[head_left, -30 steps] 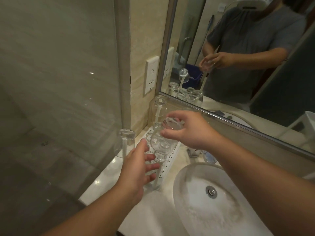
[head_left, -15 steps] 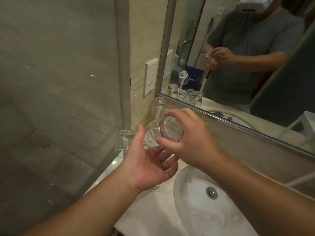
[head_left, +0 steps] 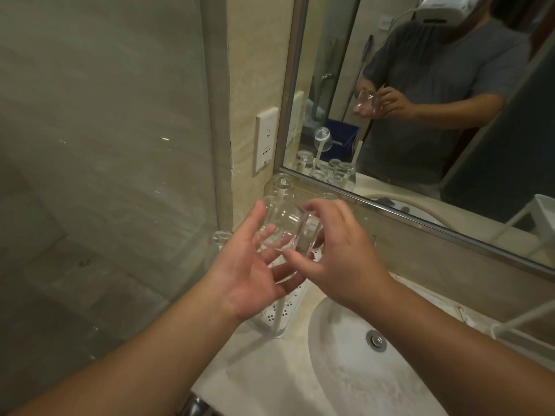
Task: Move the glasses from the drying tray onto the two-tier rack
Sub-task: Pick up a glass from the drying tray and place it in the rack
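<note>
Clear drinking glass (head_left: pixel 280 225), tilted on its side, is held in the air between both hands. Right hand (head_left: pixel 339 253): thumb and fingers (head_left: pixel 312 207) are curled round the thick base end. Left hand (head_left: pixel 252 265): palm up, fingers (head_left: pixel 265 232) spread and loosely extended under and beside the mouth end. White perforated drying tray (head_left: pixel 282 310) is seen below the fingers on the tabletop (head_left: pixel 270 382); another upturned glass (head_left: pixel 282 184) is set on a peg just behind them. Washbasin (head_left: pixel 354 367) lies below the right wrist.
</note>
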`<move>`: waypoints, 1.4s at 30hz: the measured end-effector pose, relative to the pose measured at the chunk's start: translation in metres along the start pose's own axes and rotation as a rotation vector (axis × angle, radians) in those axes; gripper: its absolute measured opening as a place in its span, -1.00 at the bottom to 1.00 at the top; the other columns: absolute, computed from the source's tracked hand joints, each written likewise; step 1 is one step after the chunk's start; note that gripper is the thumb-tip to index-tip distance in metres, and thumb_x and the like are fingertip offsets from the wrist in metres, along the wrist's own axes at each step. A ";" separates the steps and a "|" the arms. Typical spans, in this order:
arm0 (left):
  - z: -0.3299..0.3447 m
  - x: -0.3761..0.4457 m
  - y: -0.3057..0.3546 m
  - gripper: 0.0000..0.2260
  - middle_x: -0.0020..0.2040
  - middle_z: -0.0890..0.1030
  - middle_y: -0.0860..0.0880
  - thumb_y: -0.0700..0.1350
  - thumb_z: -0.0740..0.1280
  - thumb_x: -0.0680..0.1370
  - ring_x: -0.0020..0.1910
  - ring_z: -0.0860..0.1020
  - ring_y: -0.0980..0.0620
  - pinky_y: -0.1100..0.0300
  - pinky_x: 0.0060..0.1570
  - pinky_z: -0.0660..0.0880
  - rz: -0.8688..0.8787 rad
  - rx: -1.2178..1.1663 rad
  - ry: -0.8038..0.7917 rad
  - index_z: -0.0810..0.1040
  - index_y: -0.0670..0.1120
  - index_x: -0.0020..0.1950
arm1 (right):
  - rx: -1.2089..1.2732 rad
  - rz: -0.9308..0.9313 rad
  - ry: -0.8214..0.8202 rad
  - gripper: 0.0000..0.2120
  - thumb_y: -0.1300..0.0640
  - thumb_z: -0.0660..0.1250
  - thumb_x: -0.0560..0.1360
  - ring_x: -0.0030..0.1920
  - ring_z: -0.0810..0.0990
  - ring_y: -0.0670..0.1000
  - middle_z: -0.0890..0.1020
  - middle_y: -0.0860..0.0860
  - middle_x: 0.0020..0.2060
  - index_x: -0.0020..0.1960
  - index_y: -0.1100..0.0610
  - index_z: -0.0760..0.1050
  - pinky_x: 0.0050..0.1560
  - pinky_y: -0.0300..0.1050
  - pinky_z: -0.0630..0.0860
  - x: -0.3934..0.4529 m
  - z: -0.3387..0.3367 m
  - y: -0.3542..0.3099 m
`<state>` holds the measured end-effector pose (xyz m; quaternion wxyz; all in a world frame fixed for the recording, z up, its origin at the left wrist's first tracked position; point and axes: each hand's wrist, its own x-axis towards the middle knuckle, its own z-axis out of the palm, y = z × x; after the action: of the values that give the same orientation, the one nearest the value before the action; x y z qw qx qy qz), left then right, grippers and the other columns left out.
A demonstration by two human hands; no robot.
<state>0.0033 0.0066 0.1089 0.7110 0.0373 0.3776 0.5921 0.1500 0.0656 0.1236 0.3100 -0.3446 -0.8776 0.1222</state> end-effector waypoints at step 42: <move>0.106 0.046 -0.206 -0.37 0.18 0.61 0.06 -0.01 0.64 0.17 0.07 0.67 0.03 -0.04 0.08 0.62 0.245 0.788 -0.232 0.55 0.27 0.19 | 0.062 0.550 0.059 -0.24 -0.37 0.41 0.27 0.09 0.51 -0.14 0.36 -0.23 0.24 0.33 -0.11 0.21 -0.02 -0.16 0.52 -0.196 -0.097 0.133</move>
<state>0.2335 0.0276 0.0587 0.6047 0.4167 0.4853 0.4745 0.3934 0.0294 0.0521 0.3013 -0.5635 -0.7376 0.2185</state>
